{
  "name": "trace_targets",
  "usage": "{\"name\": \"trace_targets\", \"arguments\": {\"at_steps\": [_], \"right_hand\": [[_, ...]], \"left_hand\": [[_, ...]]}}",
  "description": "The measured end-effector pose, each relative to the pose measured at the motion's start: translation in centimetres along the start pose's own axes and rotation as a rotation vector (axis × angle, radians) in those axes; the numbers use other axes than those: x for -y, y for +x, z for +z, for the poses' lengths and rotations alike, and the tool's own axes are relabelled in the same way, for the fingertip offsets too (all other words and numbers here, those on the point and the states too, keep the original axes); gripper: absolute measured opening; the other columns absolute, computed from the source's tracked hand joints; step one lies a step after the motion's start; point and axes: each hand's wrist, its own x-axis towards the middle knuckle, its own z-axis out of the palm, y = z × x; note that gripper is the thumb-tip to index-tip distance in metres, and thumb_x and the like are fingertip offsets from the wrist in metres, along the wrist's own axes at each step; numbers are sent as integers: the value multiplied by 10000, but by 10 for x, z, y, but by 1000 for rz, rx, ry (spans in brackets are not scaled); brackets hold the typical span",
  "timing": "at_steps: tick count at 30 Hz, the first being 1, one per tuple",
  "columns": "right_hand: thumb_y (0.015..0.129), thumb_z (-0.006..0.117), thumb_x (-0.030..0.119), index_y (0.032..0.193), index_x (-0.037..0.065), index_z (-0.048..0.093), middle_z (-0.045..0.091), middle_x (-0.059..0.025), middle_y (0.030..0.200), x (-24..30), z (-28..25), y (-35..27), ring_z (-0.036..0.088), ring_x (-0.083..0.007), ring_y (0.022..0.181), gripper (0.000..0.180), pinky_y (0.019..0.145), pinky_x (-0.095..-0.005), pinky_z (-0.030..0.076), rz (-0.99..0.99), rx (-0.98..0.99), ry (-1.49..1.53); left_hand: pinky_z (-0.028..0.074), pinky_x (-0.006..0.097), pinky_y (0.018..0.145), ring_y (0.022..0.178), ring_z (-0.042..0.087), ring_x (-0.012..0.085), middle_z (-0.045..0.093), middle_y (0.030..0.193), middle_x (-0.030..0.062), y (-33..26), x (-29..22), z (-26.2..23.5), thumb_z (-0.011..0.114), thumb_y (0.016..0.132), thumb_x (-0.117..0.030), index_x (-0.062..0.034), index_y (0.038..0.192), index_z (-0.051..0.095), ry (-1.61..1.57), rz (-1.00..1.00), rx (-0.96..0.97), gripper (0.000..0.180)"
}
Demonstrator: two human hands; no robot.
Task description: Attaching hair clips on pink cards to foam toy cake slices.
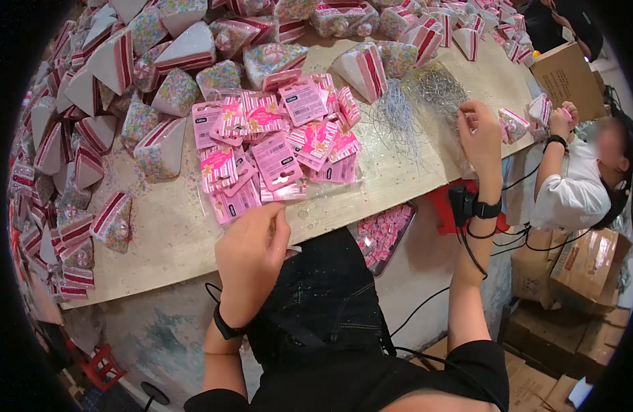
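Head view: the left hand point(251, 257) is hovering by the near edge of the pale table point(169, 230), its fingers curling toward the thumb; a small pale scrap point(294, 250) is showing beside it, but I cannot tell whether the hand is gripping that. Just beyond, pink printed cards point(275, 159) are lying heaped on clear plastic, the nearest ones almost meeting the knuckles. The right hand point(479, 134) is hanging raised at the table's right, fingertips drawing together; I cannot tell whether anything is pinched there. Silvery strands point(399, 113) are spreading between the cards and that hand, beside a bag of darker strands point(436, 86). Toy cake slices point(186, 49) are crowding the left and far sides, hemming in the cards. One more slice point(514, 125) is sitting just right of the right hand, near a co-worker's hand point(558, 122), and a carton point(569, 79) is standing beyond. Cables point(475, 257) are trailing from the right wrist; small pink pieces point(385, 235) are lying below the table edge.
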Motion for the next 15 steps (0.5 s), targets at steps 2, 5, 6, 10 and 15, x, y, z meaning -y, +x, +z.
{"name": "trace_targets", "arguments": {"at_steps": [2,5,6,10,15], "right_hand": [[851,650,32,956,20,651,671,-117,878,-2,0,0,612,-278,754,105,727,-371,486,-50,-54,-39],[852,675,63,965,41,681,685,-99,888,11,-8,-2,602,-274,849,116,799,-370,468,-97,-135,-169],[853,680,72,966,44,686,690,-91,894,14,-10,-2,597,-275,873,117,816,-370,461,-95,-160,-206],[855,699,95,959,49,699,704,-64,916,22,-12,-1,586,-275,913,113,854,-377,448,-89,-336,-299],[869,696,70,957,31,693,715,-78,913,16,-11,-2,648,-263,894,97,834,-373,488,-7,-450,-204]], "left_hand": [[457,360,556,610,586,265,576,710,82,5,5,3,711,821,-54,-65,970,692,-10,17,33,151],[445,351,539,595,574,257,558,696,77,5,5,8,719,813,-56,-85,996,710,129,92,27,186],[432,340,536,585,555,240,551,691,84,5,6,9,710,819,-40,-69,1005,710,97,75,6,188],[406,324,533,563,500,210,507,686,94,4,10,13,677,829,-3,-61,1078,716,39,27,-60,259],[419,355,518,574,524,230,466,724,47,7,5,13,658,805,-43,-209,1267,679,242,-45,-8,491]]}}
